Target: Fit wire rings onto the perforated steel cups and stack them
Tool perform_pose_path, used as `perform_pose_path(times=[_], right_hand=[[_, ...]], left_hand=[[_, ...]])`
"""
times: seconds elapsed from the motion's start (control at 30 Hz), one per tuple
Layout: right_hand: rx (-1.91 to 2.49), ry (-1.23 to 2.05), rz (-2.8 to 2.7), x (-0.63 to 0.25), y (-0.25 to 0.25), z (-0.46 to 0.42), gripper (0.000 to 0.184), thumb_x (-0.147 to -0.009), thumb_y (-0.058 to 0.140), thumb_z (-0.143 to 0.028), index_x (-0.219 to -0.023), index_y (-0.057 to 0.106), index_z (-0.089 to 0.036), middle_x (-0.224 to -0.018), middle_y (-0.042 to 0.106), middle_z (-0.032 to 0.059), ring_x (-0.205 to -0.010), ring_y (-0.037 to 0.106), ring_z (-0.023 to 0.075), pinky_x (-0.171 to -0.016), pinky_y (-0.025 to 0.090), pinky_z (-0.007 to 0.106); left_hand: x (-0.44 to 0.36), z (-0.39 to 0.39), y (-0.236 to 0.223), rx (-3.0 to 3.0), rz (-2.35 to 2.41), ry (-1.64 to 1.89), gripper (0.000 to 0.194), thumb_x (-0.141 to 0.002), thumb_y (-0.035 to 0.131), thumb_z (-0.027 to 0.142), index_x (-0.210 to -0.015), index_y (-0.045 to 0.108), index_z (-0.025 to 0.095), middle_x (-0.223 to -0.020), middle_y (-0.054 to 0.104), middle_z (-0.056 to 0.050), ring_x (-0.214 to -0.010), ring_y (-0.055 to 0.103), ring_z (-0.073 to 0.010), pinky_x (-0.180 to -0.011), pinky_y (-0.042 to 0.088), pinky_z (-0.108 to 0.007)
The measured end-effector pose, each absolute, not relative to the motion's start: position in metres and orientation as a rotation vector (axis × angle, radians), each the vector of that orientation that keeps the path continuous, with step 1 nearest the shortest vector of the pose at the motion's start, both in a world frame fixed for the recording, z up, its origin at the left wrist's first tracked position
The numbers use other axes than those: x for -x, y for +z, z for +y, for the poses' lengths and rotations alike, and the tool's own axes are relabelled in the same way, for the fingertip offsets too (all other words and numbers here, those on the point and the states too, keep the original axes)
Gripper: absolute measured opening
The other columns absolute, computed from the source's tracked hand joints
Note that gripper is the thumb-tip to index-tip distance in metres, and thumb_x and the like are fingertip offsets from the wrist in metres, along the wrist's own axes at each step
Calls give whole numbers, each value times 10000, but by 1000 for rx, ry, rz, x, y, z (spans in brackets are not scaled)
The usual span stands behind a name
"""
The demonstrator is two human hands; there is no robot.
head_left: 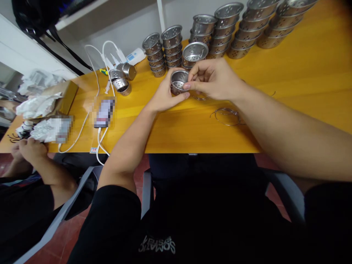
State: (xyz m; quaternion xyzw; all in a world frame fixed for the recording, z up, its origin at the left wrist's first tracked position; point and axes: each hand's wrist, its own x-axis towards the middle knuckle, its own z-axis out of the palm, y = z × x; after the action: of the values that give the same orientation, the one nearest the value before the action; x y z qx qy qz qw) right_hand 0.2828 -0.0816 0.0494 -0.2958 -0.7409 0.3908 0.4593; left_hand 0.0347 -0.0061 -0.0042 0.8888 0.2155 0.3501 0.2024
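Observation:
My left hand (165, 91) is wrapped around a small perforated metal cup (178, 83), its open top turned up toward me. At the cup's right rim, my right hand (210, 79) has thumb and forefinger pinched together. Whatever sits between those fingertips is too small to make out. Thin metal wire shows just beneath the right hand, and a loose coil of wire (227, 116) lies on the table below the right wrist. Directly behind the hands stands another perforated cup (195, 53) on a stack, partly hidden by my right hand.
Tall stacks of perforated cups (247, 31) line the back of the yellow table (170, 128). Several loose cups (121, 82) lie at the left, near a phone (104, 113) with white cables. Farther left, another person's hands (31, 149) are beside plastic bags (45, 130).

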Motion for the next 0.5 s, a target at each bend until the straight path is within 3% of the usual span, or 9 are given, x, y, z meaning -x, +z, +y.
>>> perform_pose_path(times=[0.13,0.23,0.37,0.5], right_hand=[[804,804,-1828,-282,51,-87,751,-837,865,-1010,-1076,774,-303,-886,743,29,-725,568,215,-661,502,408],[834,583,-1808,-284,53,-90,603,-959,814,-885,-1198,756,-335,-1101,755,62,-823,616,243,-745,549,445],[828,420,-1916,-291,55,-90,312,-1011,828,-621,-1134,786,-338,-1222,727,113,-946,637,296,-848,587,506],[787,418,-1971,-295,50,-84,271,-1004,827,-584,-1137,813,-348,-1269,733,127,-1044,660,335,-883,598,540]], left_hand=[[-35,-5,-6,-2474,639,1017,1049,-929,632,1035,-1637,411,294,-1494,637,-101,-1388,730,-316,-1272,560,-552],[-34,-2,-8,-2452,649,1055,1041,-964,589,1024,-1670,388,286,-1488,647,-112,-1386,734,-315,-1259,570,-565],[-32,2,-9,-2445,668,1042,1025,-1004,590,975,-1710,364,269,-1506,656,-147,-1417,721,-336,-1283,561,-602],[-29,5,-11,-2487,652,1077,1013,-1013,587,970,-1729,322,304,-1568,628,-134,-1459,713,-323,-1297,554,-578]])
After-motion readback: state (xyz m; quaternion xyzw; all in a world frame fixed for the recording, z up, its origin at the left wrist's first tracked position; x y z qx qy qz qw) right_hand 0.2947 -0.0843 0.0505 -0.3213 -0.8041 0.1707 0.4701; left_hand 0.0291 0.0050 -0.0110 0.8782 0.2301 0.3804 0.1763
